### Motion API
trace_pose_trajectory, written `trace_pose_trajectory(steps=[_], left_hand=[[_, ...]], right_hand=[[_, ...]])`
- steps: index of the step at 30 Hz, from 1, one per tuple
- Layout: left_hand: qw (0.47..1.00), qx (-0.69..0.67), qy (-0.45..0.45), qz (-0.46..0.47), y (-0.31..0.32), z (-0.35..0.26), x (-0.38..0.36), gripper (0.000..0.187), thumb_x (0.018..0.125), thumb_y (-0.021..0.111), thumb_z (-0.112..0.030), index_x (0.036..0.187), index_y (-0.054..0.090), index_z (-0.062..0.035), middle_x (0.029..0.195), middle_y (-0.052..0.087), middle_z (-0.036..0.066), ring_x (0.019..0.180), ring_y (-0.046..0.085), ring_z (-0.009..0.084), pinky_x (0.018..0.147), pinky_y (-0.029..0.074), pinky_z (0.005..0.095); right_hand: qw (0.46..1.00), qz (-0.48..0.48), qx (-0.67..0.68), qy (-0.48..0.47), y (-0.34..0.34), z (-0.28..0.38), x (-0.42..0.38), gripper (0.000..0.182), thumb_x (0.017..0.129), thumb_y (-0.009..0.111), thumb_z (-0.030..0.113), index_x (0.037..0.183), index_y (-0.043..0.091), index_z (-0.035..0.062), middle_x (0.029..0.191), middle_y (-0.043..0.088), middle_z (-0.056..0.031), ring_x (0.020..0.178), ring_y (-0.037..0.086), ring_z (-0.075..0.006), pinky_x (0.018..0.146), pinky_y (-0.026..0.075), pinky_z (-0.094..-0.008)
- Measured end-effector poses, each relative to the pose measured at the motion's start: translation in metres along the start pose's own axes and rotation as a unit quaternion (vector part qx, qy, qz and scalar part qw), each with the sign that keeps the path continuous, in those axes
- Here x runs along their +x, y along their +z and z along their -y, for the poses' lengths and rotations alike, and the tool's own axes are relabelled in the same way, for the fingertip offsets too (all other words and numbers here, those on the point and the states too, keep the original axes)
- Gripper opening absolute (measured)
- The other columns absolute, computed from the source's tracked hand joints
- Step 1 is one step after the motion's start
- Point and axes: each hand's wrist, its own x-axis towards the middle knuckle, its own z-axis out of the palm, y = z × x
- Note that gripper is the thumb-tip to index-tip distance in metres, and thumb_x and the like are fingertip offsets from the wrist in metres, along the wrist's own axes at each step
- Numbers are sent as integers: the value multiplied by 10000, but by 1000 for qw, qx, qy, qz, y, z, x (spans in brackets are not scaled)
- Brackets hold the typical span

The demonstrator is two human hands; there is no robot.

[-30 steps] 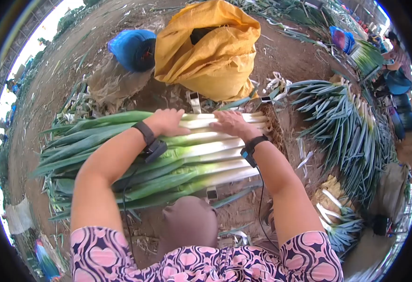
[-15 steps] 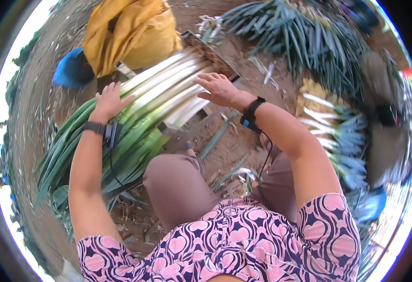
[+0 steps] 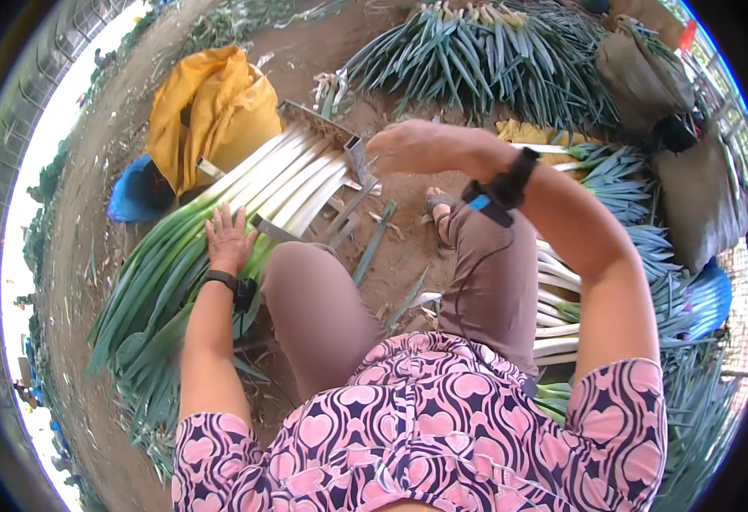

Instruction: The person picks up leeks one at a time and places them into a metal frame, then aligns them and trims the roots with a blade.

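Note:
A bundle of leeks (image 3: 284, 175) lies side by side in a low metal frame (image 3: 355, 162), white stalks toward the upper right and green leaves spreading to the lower left. My left hand (image 3: 230, 242) rests flat on the leeks where white turns to green, its fingers spread. Just beyond the frame's end plate, my right hand (image 3: 421, 147) is raised, apart from the stalks. Its fingers are stretched out, slightly blurred, and hold nothing I can see.
A yellow sack (image 3: 212, 111) and a blue bag (image 3: 139, 189) stand at the upper left. A large leek pile (image 3: 485, 60) lies at the back. More leeks (image 3: 557, 311) are stacked on my right, beside grey-brown sacks (image 3: 698, 196). Loose leaves (image 3: 375, 243) litter the soil.
My right hand has lifted off the white root ends and moved right, past the frame's end. My left hand stays on the leeks, slightly nearer the leaves. The view has shifted.

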Motion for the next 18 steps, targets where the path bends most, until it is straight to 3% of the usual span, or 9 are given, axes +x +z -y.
trace_pose_trajectory(steps=[4,5,8,11,13,14,15,16,18], left_hand=[[999,-24,16,18,-18,-12,-12,689,887,499,-527,1447,329,-164,1532,196,140,1413,157,347,1115,114,575],[999,-26,25,-26,4,-16,-12,680,886,492,-535,1416,381,-125,1530,202,125,1416,146,335,1109,105,591],[1000,-4,-3,4,9,-28,-12,667,883,491,-531,1383,428,-95,1530,203,119,1415,148,336,1110,101,591],[995,65,72,-30,71,-28,3,485,913,404,-417,1331,498,-189,1500,296,86,1403,161,340,1086,100,605],[995,-28,91,12,-19,-49,-14,457,886,412,-351,1316,516,-234,1450,388,-11,1377,205,355,1056,129,613],[991,56,104,55,-4,-43,-12,464,889,412,-324,1338,495,-241,1481,349,-17,1390,195,367,1065,118,615],[993,31,109,28,-20,-48,-21,472,902,403,-315,1363,472,-243,1511,306,-25,1412,161,374,1078,100,617],[989,80,124,-6,20,-35,-11,508,916,386,-303,1419,398,-237,1534,265,-34,1430,119,369,1083,79,630],[987,95,126,-15,47,-29,-4,523,924,382,-306,1441,349,-233,1536,244,-51,1431,138,310,1081,96,638]], right_hand=[[992,-96,23,76,-65,11,-105,406,925,557,280,1251,540,39,1066,640,-177,963,621,-282,872,484,-356],[985,-129,89,73,-66,-6,-134,400,926,562,286,1239,552,38,1044,651,-152,912,626,-237,840,491,-335],[955,-195,115,190,-53,-44,-215,377,933,548,282,1218,568,37,1033,658,-156,917,625,-230,829,492,-337],[907,-159,65,385,19,-96,-295,362,939,522,298,1192,588,48,1031,663,-170,935,630,-270,839,488,-370],[879,-156,54,447,102,-120,-352,389,921,519,346,1164,603,54,1009,665,-173,889,632,-316,836,484,-414],[872,-87,66,477,142,-133,-374,393,912,520,378,1114,628,58,944,677,-145,825,649,-275,742,512,-389],[823,-81,198,526,194,-147,-400,381,915,521,387,1084,641,66,877,673,-98,756,648,-203,645,514,-335],[774,-88,292,555,231,-140,-418,350,915,524,374,1037,644,69,855,650,-57,725,622,-140,594,494,-286],[639,-187,438,605,273,-102,-436,319,908,534,345,994,637,56,868,645,-60,685,601,-145,583,494,-298]])
